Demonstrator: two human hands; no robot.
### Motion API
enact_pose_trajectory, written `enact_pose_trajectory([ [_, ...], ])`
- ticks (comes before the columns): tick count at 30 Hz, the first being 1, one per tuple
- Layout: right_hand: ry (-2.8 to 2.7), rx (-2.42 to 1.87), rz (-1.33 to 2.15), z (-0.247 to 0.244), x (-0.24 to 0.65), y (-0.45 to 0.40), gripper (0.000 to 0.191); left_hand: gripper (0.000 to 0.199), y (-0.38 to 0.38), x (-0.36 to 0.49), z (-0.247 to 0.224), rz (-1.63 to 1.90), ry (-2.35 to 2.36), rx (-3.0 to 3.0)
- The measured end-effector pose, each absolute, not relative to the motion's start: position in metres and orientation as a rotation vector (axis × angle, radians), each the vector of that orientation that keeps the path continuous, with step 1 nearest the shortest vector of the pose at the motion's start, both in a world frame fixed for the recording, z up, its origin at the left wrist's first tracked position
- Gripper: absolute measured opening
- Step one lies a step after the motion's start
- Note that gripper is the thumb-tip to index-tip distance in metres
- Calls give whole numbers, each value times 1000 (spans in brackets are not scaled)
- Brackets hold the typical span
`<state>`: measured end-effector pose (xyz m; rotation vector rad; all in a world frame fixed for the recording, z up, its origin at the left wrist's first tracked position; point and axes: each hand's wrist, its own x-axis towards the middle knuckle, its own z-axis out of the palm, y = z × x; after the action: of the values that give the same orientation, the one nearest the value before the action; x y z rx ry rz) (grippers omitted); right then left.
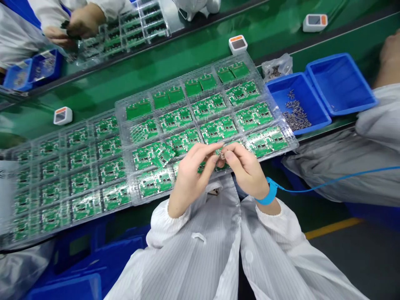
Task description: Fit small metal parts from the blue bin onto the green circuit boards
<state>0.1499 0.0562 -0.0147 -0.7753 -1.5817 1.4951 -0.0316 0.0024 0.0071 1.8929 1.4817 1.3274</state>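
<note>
My left hand [195, 171] and my right hand [246, 168] meet over the front edge of a clear plastic tray [135, 183]. Small shiny metal parts [222, 154] show between the fingertips of both hands; their exact shape is too small to tell. The right thumb and fingers are closed on them, and the left thumb and forefinger close in from the other side. Green circuit boards fill the tray's pockets, some partly hidden under my hands. One circuit board [163, 154] lies askew over its neighbours, left of my left hand. A blue wrist strap [268, 192] circles my right wrist.
Right of the tray, a blue bin [317, 121] holds many small metal parts [295, 114], beside another blue bin [342, 85] and a plastic bag [276, 68]. A second tray [66, 166] adjoins at left. Co-workers' hands [84, 23] and an arm [387, 62] are nearby. The strap's cord [337, 176] runs right.
</note>
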Motion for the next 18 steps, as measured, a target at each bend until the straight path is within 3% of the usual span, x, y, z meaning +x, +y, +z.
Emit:
enact_pose_trajectory([
  [11, -1762, -896, 1061, -12, 148, 57, 23, 19, 1, -37, -4, 1401, 1475, 1678],
  [18, -1652, -862, 1196, -13, 140, 57, 20, 16, -1, -34, -8, 1444, 1474, 1537],
])
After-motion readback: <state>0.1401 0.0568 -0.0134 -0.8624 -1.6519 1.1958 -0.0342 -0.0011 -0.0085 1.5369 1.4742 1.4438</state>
